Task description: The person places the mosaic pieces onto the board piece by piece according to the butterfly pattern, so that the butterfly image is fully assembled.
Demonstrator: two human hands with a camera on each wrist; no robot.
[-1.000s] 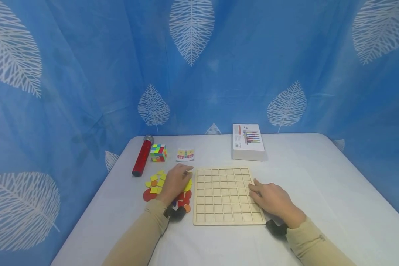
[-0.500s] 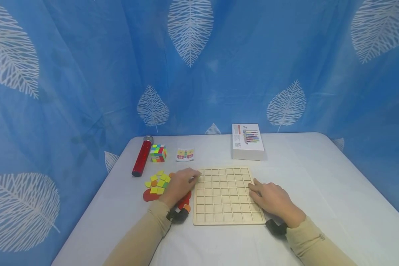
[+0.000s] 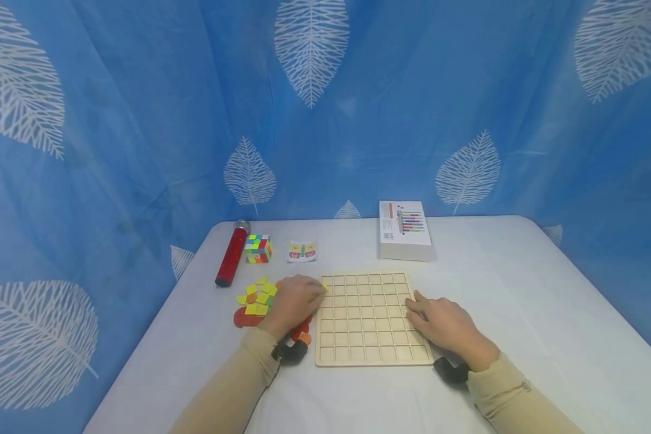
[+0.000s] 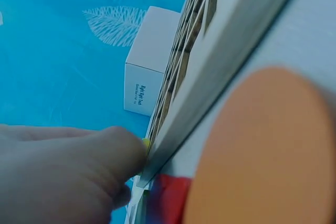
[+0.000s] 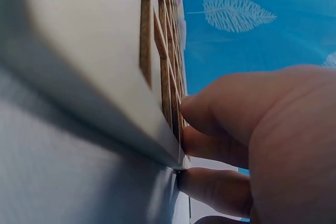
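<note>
A wooden grid board (image 3: pixel 374 320) with square recesses lies in the middle of the white table. My left hand (image 3: pixel 295 303) is at its back left corner and pinches a small yellow tile (image 3: pixel 325 288), which sits at the corner recess. In the left wrist view, only a sliver of that yellow tile (image 4: pixel 146 142) shows past the fingertips. My right hand (image 3: pixel 446 325) holds the board's right edge. The right wrist view has its thumb and fingers (image 5: pixel 210 142) at the rim. Yellow tiles (image 3: pixel 257 309) and red pieces (image 3: pixel 243 317) lie left of the board, partly under my left hand.
Behind the pieces stand a puzzle cube (image 3: pixel 258 249) and a red tube with a silver end (image 3: pixel 232 256). A small picture card (image 3: pixel 302 252) lies behind the board's left corner. At the back right sits a white box (image 3: pixel 405 232). A blue leaf-patterned curtain (image 3: pixel 358 120) hangs behind.
My left hand has moved right from above the loose pieces to the board's back left corner, where a yellow tile now shows at its fingertips. The right hand stays at the board's edge.
</note>
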